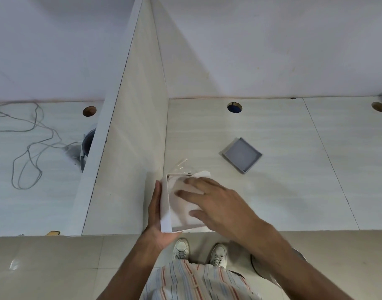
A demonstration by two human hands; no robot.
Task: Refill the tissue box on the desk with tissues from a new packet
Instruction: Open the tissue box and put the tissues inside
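Note:
A white open-topped tissue box stands at the desk's front edge, beside the divider panel. White tissues fill it, and one corner sticks out over its far rim. My left hand grips the box's left wall from outside. My right hand lies flat on the tissues with fingers spread, pressing down into the box. A crumpled clear plastic wrapper lies just behind the box. The grey box lid rests upside down on the desk, farther back and to the right.
A tall white divider panel rises to the left of the box. Beyond it lie grey cables on the neighbouring desk. Cable holes pierce the desk near the back wall. A round stool stands on the floor by my right leg.

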